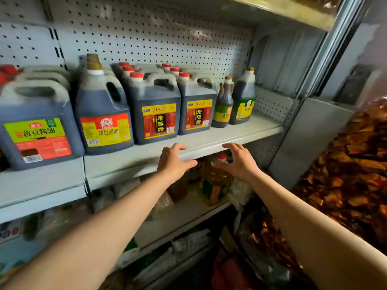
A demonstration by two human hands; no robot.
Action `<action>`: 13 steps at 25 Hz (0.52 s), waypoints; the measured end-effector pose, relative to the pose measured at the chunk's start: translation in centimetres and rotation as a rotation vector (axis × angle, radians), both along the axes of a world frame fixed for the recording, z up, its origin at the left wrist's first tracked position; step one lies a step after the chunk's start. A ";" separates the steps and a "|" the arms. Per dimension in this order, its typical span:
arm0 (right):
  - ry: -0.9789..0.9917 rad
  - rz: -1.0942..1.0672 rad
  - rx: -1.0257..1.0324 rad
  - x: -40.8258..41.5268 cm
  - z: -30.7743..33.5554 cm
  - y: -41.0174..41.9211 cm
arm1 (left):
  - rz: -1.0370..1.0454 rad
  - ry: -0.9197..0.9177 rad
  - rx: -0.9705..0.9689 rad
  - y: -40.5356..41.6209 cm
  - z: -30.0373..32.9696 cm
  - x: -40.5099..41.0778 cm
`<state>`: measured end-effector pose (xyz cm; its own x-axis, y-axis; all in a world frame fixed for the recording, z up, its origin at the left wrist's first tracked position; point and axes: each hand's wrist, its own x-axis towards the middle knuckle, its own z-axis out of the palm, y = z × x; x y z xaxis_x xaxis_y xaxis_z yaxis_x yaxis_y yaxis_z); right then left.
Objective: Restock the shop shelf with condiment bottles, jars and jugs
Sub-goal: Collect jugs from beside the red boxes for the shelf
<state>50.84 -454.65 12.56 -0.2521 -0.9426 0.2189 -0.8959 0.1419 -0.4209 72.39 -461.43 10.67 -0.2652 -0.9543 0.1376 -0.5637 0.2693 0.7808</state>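
Reaching forward with fingers [180,146] spread and lightly curled, the left hand [172,161] hovers at the front lip of the shelf [209,141], holding nothing; its fingertips sit at or just over that lip, and contact cannot be told. The right hand [238,162] mirrors it just to the right, fingers apart and bent, palm turned inward, also empty. Between the two hands and below the shelf lip stands a yellow oil jug [215,181] with a red cap, on the lower shelf [188,212]; neither hand grips it.

On the shelf, behind the left hand, stands a dark vinegar jug [156,114] with a red and yellow label, and a matching second vinegar jug [196,107] stands just beside it toward the right hand, more red-capped jugs lined up behind both. Right of those stands a slim dark bottle [223,103] with a green label, then a small dark jug [244,97] nearest the shelf's right end. Left of the vinegar jugs stands a soy sauce jug [103,116] with a gold cap, and farther left a large jug [37,122] with a green and red label. A pegboard [146,38] backs the shelf. Well right of the shelf lies a heap of orange-brown packets [356,164].
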 end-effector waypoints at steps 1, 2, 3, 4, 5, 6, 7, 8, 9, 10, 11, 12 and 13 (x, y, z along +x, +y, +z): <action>-0.015 -0.021 0.030 1.2 -1.5 1.8 | -0.023 0.023 0.062 1.1 -1.8 1.0; -0.020 -0.034 0.071 2.2 -3.0 3.5 | -0.035 0.046 0.117 2.3 -3.7 1.7; -0.028 -0.040 0.114 3.2 -4.6 5.1 | -0.038 0.067 0.169 3.6 -5.7 2.4; -0.045 -0.051 0.154 3.9 -6.2 6.7 | -0.040 0.075 0.217 5.1 -7.4 2.9; -0.061 -0.057 0.198 4.4 -7.8 8.3 | -0.038 0.082 0.262 6.6 -8.9 3.3; -0.077 -0.056 0.242 4.9 -9.1 9.7 | -0.039 0.081 0.305 8.1 -10.3 3.7; -0.099 -0.059 0.275 5.3 -10.7 11.1 | -0.046 0.077 0.351 9.4 -11.7 4.1; -0.120 -0.070 0.300 5.5 -12.3 12.4 | -0.051 0.059 0.390 10.6 -13.0 4.4; -0.148 -0.076 0.318 5.7 -13.9 13.7 | -0.049 0.022 0.418 11.8 -14.4 4.7; -0.189 -0.084 0.342 5.8 -15.5 15.0 | -0.040 -0.030 0.435 13.0 -15.7 5.0; -0.238 -0.080 0.360 6.0 -17.2 16.2 | -0.029 -0.081 0.445 14.3 -17.0 5.3; -0.294 -0.077 0.391 6.0 -19.0 17.3 | -0.016 -0.120 0.461 15.6 -18.2 5.5; -0.341 -0.077 0.429 6.0 -20.8 18.5 | 0.001 -0.142 0.486 17.1 -19.6 5.6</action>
<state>56.82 -436.19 -8.29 -0.3135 -0.9051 -0.2872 -0.6991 0.4246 -0.5752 77.97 -444.37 -8.89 -0.2477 -0.8993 -0.3604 -0.6738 -0.1074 0.7310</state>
